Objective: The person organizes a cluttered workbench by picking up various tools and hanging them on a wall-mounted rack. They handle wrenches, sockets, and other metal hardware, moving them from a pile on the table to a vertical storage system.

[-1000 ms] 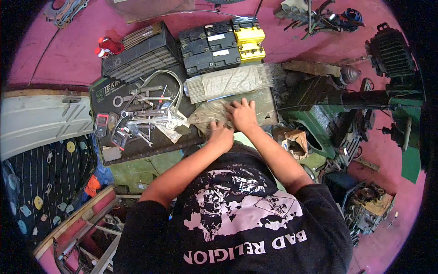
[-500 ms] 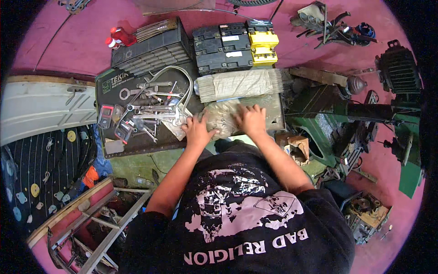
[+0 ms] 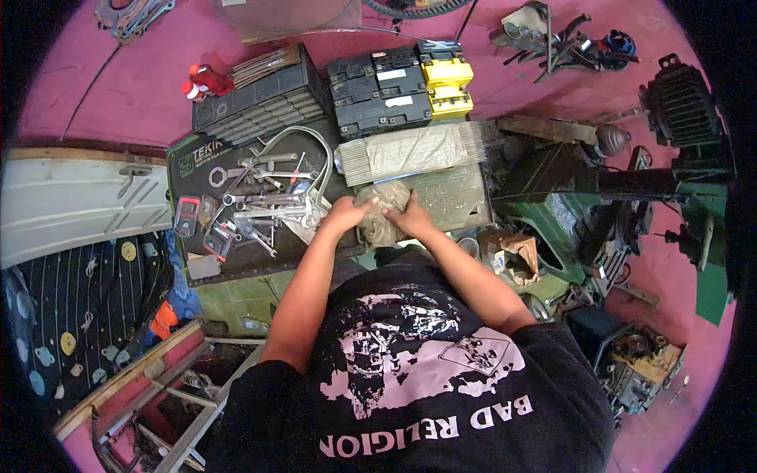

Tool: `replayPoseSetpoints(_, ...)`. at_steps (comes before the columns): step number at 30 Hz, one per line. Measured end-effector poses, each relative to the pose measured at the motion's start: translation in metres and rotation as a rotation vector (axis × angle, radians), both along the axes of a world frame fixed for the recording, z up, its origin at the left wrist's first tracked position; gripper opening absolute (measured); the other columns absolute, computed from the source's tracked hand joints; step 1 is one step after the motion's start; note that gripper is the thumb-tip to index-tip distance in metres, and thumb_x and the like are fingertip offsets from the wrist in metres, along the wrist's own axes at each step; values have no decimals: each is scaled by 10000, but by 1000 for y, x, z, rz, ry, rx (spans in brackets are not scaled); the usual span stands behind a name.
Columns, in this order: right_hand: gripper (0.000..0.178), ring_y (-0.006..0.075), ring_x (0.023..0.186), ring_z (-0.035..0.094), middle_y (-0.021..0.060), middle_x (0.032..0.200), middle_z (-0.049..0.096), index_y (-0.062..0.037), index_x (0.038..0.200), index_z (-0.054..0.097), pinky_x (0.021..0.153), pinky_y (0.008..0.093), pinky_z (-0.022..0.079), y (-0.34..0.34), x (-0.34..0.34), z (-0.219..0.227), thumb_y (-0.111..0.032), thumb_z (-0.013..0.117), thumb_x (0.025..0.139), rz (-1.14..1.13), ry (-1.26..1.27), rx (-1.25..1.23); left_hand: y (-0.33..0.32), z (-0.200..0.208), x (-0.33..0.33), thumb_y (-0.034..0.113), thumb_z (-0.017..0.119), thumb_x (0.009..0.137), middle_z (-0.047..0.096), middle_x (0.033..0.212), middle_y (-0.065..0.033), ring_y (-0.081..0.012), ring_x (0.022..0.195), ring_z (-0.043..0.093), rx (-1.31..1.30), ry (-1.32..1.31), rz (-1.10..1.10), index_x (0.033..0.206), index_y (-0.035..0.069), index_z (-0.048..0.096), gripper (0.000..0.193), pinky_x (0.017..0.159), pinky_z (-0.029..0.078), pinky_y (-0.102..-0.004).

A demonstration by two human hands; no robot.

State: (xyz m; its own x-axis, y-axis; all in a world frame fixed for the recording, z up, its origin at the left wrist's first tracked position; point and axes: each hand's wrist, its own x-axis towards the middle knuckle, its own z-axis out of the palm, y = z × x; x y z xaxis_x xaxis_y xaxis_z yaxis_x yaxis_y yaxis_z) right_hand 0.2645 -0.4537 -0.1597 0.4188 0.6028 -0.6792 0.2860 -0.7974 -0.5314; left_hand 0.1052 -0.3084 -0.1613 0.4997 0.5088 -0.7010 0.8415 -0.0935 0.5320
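Observation:
A crumpled, brownish see-through plastic bag (image 3: 386, 191) is gathered between my hands at the table's near edge. My left hand (image 3: 344, 214) grips its left side, with the thumb laid over the top. On the other side my right hand (image 3: 410, 218) holds it the same way, thumb inward. What the bag contains, if anything, cannot be made out. Just beyond it lies a flat bundle of thin grey rods (image 3: 410, 154) in a pale wrapper. Several wrenches (image 3: 272, 211) are heaped to the left of my left hand, beside a looped grey strap (image 3: 325, 154).
Along the back of the table (image 3: 449, 197) stand black batteries (image 3: 382, 102), yellow boxes (image 3: 448, 87), a dark slatted case (image 3: 264, 94) and red bottles (image 3: 209, 81). A red and black meter (image 3: 187, 214) lies at the left. Green machinery (image 3: 544, 236) rises at the right.
The bag, spread flat on the table before, is now bunched up into a smaller bundle. My right hand has come left, closer to my left hand, and both now grip the bag.

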Motion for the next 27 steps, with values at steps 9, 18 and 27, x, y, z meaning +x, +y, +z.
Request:
replayPoseSetpoints(9,1081,290,1318,516,255,1464,488,53,1565,154,1069,363,436,-20,-16,-11,-227,849,785,-455,344,359,-2,30,1,492,785,793,706,1134,-240,-362,1087,676,74,-150,-140,1198,-24,667,666,925,514,-402)
replayPoseSetpoints(18,962,310,1179,607,177,1305,634,-27,1568,257,966,390,502,-37,-16,-17,-229,826,818,-553,568,491,-48,75,9,508,788,783,586,1291,-209,-429,1264,483,569,164,-67,1390,153,561,739,967,356,-648)
replayPoseSetpoints(27,905,390,1138,638,213,1158,705,-103,1535,348,970,451,495,-36,12,42,-347,789,784,332,-521,28,-89,52,-9,294,793,759,557,1151,-61,-278,1128,498,796,-134,-554,1222,220,696,478,895,361,-506)
